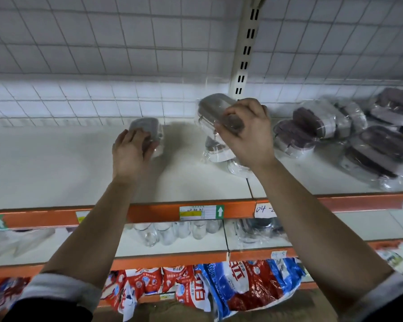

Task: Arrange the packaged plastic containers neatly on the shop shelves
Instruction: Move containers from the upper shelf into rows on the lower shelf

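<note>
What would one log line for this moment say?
left hand: holds small container on top shelf | right hand: grips oval container, held up | far right: loose pile of containers

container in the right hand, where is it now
Head view, centre: the container is gripped by the right hand above the top shelf, in front of the slotted post, right of the small container the left hand holds.

The right grip (247, 133) covers the near end of the raised container (213, 108) and part of the packs (215, 149) beneath. The left grip (132, 152) hides the front of the small container (147, 125). The price label (197, 212) is unreadable; a forearm (312, 217) cuts off the handwritten tag (263, 209); the wrapped pile (370, 145) runs past the right edge.
</note>
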`<state>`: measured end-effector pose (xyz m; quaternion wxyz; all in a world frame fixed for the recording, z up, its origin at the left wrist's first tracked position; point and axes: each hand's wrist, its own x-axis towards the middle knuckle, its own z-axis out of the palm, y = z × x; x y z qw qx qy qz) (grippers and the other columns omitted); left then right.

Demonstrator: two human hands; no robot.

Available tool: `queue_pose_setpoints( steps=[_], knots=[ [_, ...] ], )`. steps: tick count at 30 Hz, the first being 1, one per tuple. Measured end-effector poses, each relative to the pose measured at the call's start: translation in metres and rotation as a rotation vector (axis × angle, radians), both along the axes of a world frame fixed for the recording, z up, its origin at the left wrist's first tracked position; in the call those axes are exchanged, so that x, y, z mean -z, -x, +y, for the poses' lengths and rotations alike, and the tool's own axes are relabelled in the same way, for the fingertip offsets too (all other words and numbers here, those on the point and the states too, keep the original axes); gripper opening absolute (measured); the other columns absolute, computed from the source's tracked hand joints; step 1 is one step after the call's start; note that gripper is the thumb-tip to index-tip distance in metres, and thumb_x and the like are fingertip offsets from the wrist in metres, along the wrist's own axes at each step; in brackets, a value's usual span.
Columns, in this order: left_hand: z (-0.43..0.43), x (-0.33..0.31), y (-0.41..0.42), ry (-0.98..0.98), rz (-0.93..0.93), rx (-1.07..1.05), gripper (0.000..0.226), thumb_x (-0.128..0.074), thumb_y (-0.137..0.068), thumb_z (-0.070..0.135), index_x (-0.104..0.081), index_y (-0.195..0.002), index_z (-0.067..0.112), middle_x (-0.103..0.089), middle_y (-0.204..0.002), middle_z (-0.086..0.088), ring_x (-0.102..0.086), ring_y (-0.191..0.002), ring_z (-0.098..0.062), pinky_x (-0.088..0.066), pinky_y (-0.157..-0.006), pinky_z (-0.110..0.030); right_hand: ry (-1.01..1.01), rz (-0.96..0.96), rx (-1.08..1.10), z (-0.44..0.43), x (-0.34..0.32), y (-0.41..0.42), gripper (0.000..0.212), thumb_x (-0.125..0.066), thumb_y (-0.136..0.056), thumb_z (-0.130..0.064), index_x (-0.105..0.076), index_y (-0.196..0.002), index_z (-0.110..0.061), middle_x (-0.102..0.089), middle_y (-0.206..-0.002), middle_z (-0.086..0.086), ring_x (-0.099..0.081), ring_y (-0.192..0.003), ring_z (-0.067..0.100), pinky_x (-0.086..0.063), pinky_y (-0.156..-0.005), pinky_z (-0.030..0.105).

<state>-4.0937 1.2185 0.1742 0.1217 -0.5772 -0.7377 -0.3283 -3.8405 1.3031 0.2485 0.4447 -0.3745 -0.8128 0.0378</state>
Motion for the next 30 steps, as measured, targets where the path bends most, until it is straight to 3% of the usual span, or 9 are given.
queue_pose_setpoints(
  steps=[3, 10, 15, 25, 30],
  knots=[
    [-0.010, -0.014, -0.019, -0.138, 0.019, -0.023, 0.032, -0.057, -0.096, 0.027, -0.061, -0.109, -0.001, -0.066, -0.107, -0.018, -0.058, -0.101, -0.041, -0.042, -0.094, -0.047, -0.024, 0.042, 0.053, -0.005, 0.001, -0.029, 0.029, -0.079, -0.075, -0.028, -0.073, -0.096, -0.008, -0.063, -0.104, 0.010, -0.061, -0.100, 0.024, -0.040, -0.095, 0.039],
    [-0.021, -0.036, -0.126, -0.190, 0.044, 0.046, 0.038, -0.056, -0.095, 0.031, -0.062, -0.115, -0.001, -0.064, -0.116, -0.017, -0.055, -0.110, -0.039, -0.038, -0.102, -0.045, 0.010, 0.068, 0.128, -0.022, 0.012, -0.121, 0.029, -0.077, -0.080, -0.031, -0.072, -0.096, -0.008, -0.064, -0.105, 0.010, -0.059, -0.107, 0.026, -0.035, -0.100, 0.039],
    [-0.028, -0.034, -0.238, -0.192, 0.037, 0.101, 0.031, -0.063, -0.093, 0.028, -0.064, -0.112, 0.002, -0.063, -0.118, -0.017, -0.055, -0.111, -0.041, -0.041, -0.100, -0.051, 0.062, 0.049, 0.166, -0.029, 0.022, -0.226, 0.031, -0.076, -0.080, -0.034, -0.071, -0.097, -0.008, -0.064, -0.106, 0.011, -0.058, -0.106, 0.029, -0.035, -0.100, 0.040],
    [-0.055, -0.010, -0.455, -0.109, -0.052, 0.110, 0.045, -0.055, -0.093, 0.041, -0.063, -0.121, 0.005, -0.062, -0.124, -0.012, -0.051, -0.118, -0.036, -0.040, -0.101, -0.050, 0.148, -0.014, 0.125, -0.057, 0.048, -0.431, 0.031, -0.078, -0.077, -0.031, -0.071, -0.095, -0.006, -0.064, -0.102, 0.012, -0.061, -0.098, 0.031, -0.042, -0.092, 0.045],
    [-0.070, 0.006, -0.525, -0.096, -0.034, 0.154, 0.050, -0.057, -0.092, 0.041, -0.060, -0.127, 0.006, -0.061, -0.124, -0.013, -0.050, -0.115, -0.035, -0.043, -0.099, -0.048, 0.223, 0.011, 0.165, -0.068, 0.061, -0.491, 0.043, -0.066, -0.079, -0.046, -0.071, -0.098, -0.008, -0.063, -0.108, 0.011, -0.057, -0.099, 0.033, -0.042, -0.093, 0.045]
  ],
)
